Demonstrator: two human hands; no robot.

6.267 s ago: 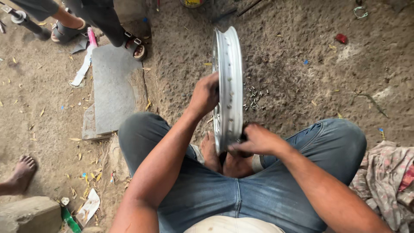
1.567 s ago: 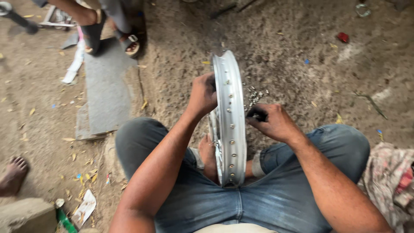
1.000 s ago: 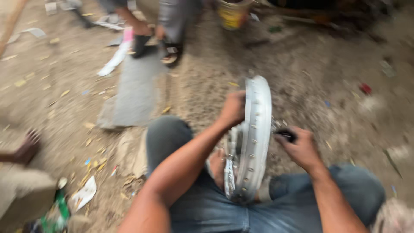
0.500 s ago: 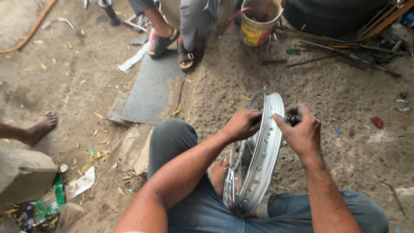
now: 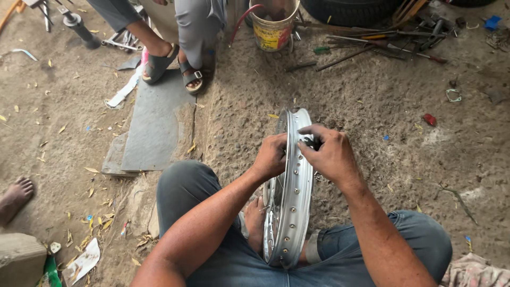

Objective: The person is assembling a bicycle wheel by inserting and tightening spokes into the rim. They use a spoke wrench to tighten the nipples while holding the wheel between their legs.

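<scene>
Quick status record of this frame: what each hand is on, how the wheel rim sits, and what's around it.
left hand: grips the upper part of the wheel rim from its left side
right hand: at the rim's top right, fingers pinched on a small dark part
wheel rim: silver, upright on edge between the person's knees, spoke holes showing
ground ahead: yellow bucket, long metal tools, dark tyre
left side: grey slab; another person's sandalled feet on it
far left: a bare foot

Single head view, looking steeply down over own lap, close on hands; dirt floor beyond.
</scene>
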